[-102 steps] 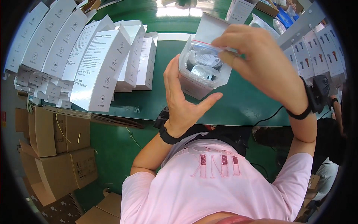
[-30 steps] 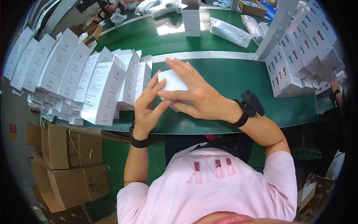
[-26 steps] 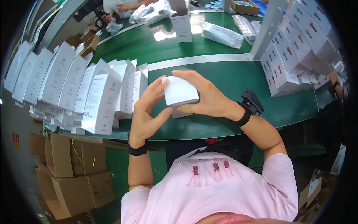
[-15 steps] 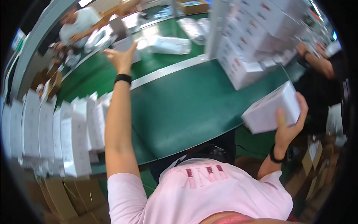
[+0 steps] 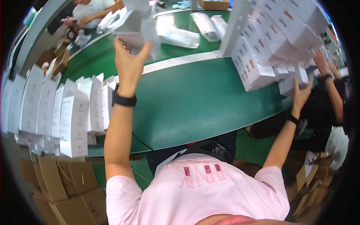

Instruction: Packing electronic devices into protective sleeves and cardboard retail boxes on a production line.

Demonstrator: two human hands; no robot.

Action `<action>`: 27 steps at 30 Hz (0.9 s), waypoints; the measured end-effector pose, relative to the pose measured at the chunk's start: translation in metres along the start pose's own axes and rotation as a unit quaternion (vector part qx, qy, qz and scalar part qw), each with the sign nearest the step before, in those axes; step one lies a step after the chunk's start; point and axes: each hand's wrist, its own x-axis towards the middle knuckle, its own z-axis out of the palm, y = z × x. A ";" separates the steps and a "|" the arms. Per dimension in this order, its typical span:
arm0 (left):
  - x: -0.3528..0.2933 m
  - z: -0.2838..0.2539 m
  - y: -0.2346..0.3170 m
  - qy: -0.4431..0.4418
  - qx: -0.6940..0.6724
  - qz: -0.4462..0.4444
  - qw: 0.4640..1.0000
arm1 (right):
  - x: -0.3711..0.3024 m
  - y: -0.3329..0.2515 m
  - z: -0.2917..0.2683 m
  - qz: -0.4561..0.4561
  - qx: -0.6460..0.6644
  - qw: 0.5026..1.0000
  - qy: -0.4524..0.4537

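Observation:
My left hand [image 5: 129,67] reaches forward over the far green surface. Its fingers and thumb are around the near end of an upright white box [image 5: 131,39], whose top flaps stand raised. At the right, a closed white box [image 5: 288,86] rests on the table beside a tall stack of similar boxes [image 5: 262,45]. My right hand [image 5: 301,95] is at that box, fingers stretched and apart, with fingertips against its near side. Part of the box is hidden by these fingers.
Several open white cartons [image 5: 75,120] stand in rows at left. Bubble-wrapped packs [image 5: 180,37] lie beyond the white rail [image 5: 180,62]. A grey post [image 5: 234,32] rises beside the stack. A co-worker's hands [image 5: 323,63] are close to my right hand; another person [image 5: 92,13] sits far left.
My right hand has carried the white box forward and set it beside the stack; its fingers have spread. My left hand, open before, now is around the upright white box.

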 end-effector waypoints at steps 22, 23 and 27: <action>-0.144 -0.068 0.048 -0.216 -0.284 -0.062 0.932 | -0.049 -0.422 0.275 -0.235 0.140 0.771 -0.575; -0.148 -0.065 0.036 -0.191 -0.394 -0.176 0.881 | -0.043 -0.426 0.250 -0.288 0.158 0.763 -0.556; -0.140 -0.066 0.012 -0.083 -0.597 -0.391 0.695 | -0.032 -0.437 0.112 -0.493 0.226 0.693 -0.475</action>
